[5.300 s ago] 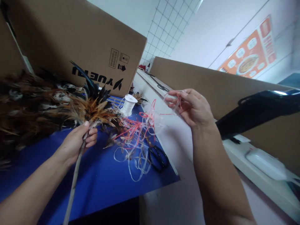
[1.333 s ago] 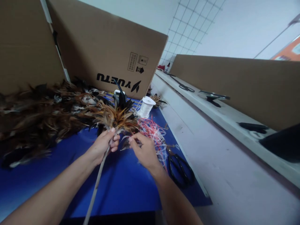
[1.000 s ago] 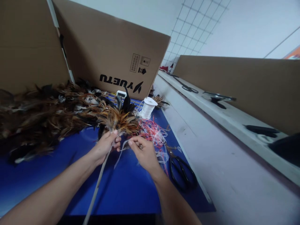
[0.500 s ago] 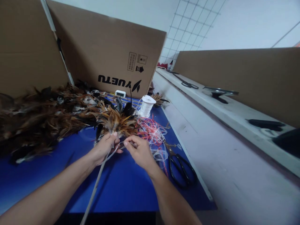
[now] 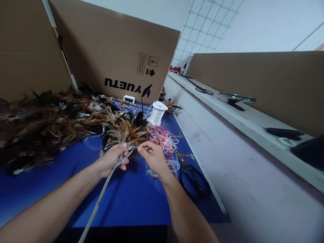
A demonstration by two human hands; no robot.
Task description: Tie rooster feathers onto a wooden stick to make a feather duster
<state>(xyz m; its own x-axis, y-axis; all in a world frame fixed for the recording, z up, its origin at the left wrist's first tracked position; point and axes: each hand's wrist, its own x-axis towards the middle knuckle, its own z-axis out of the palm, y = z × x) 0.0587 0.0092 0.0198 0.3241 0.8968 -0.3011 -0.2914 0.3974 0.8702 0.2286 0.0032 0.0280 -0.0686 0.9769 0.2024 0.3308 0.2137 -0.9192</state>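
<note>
A pile of loose feathers (image 5: pixel 48 128) is spreading over the blue desk (image 5: pixel 134 202). My left grip (image 5: pixel 116 158) is closing around the thin stick (image 5: pixel 97 206), which is slanting down toward me, just below the brown-and-black feather bunch (image 5: pixel 126 131) at its top. My right grip (image 5: pixel 144 151) is pinching the translucent ribbon (image 5: pixel 128 154) between thumb and forefinger. Beyond, a white spool (image 5: pixel 158 114) is standing near a red-and-white ribbon tangle (image 5: pixel 163 137), and black-handled scissors (image 5: pixel 194 182) are lying farther right.
</note>
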